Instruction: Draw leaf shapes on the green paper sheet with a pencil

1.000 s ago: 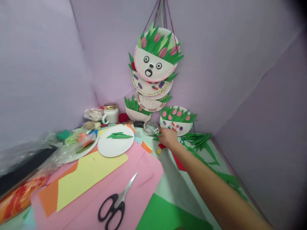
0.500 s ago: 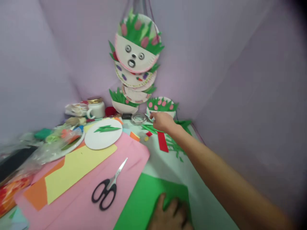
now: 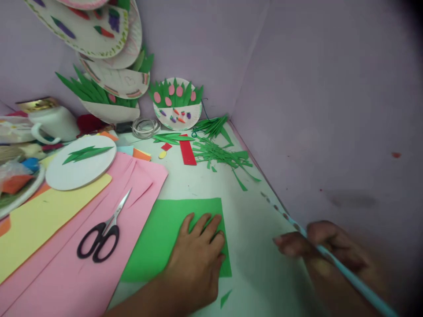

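My left hand (image 3: 198,255) lies on a green paper sheet (image 3: 148,237), its fingers spread apart. To the right of the sheet, my right hand (image 3: 330,251) is raised over the table's edge, partly blurred. Its fingers pinch a long light blue stick with dark spots (image 3: 350,275), perhaps a pencil, slanting from upper left to lower right. Black-handled scissors (image 3: 104,235) rest on pink paper (image 3: 79,264), left of the green sheet. A small green scrap (image 3: 225,298) sits just below the sheet's lower right corner.
Behind the sheet are a red strip (image 3: 187,150), a pile of green cuttings (image 3: 224,154) and a decorated plate (image 3: 177,115) by the wall. At left are a white disc (image 3: 66,176) with green leaf shapes, yellow paper (image 3: 62,211) and a white mug (image 3: 61,123).
The view has shifted right and down. My right hand has drawn back from beside the decorated plate to the near right, holding the blue stick. My left hand is still on the green sheet.
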Available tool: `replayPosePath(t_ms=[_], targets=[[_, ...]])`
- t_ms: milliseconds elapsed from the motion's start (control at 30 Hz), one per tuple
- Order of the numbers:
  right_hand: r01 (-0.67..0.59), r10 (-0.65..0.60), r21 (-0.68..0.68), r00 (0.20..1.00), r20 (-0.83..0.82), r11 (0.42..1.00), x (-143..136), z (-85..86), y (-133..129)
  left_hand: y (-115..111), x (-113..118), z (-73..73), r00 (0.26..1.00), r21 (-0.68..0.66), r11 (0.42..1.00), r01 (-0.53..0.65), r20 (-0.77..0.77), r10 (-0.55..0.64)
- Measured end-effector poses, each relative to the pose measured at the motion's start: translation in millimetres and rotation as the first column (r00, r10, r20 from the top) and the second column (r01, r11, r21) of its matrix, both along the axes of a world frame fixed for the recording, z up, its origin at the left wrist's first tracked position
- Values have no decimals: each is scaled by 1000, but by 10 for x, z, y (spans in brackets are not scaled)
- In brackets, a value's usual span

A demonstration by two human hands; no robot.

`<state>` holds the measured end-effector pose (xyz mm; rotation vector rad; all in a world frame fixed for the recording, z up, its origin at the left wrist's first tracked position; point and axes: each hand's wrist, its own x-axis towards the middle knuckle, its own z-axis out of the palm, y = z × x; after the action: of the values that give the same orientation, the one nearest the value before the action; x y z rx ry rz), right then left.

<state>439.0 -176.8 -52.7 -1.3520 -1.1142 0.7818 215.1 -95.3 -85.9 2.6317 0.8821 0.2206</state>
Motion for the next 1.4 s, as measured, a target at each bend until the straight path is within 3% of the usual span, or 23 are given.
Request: replayPosePath(t_ms=[67, 133, 267, 433, 667, 800, 1200, 1400], targets=[[2, -6, -52, 997, -78, 999, -83, 56, 112, -1, 4, -10, 1000, 13, 1000, -7, 7, 7], [23, -21, 7, 979, -202, 1000, -185, 77, 301, -3, 4, -27, 1000, 25, 1000, -14, 20, 13], [48, -48, -8, 967, -252, 999, -321, -131, 595, 0, 4, -64, 999, 42, 999, -7, 44, 5], [70, -115, -183, 963, -245, 981, -375, -395, 591, 27, 6, -33, 999, 42, 999, 13, 37, -15], [207, -242, -147, 927, -288, 967, -448, -359, 612, 36, 6, -60, 998, 81, 997, 13, 62, -18], [207, -229, -130, 954, -192, 970, -478, -394, 608, 25, 4, -107, 998, 80, 997, 19, 63, -24], [-12, 22, -151, 998, 65, 988, -464, -479, 647, 20, 6, -65, 998, 63, 998, 14, 61, -18], [-6, 31, -162, 988, 151, 987, -467, -463, 647, 26, 18, -69, 999, 58, 998, 18, 42, -21]])
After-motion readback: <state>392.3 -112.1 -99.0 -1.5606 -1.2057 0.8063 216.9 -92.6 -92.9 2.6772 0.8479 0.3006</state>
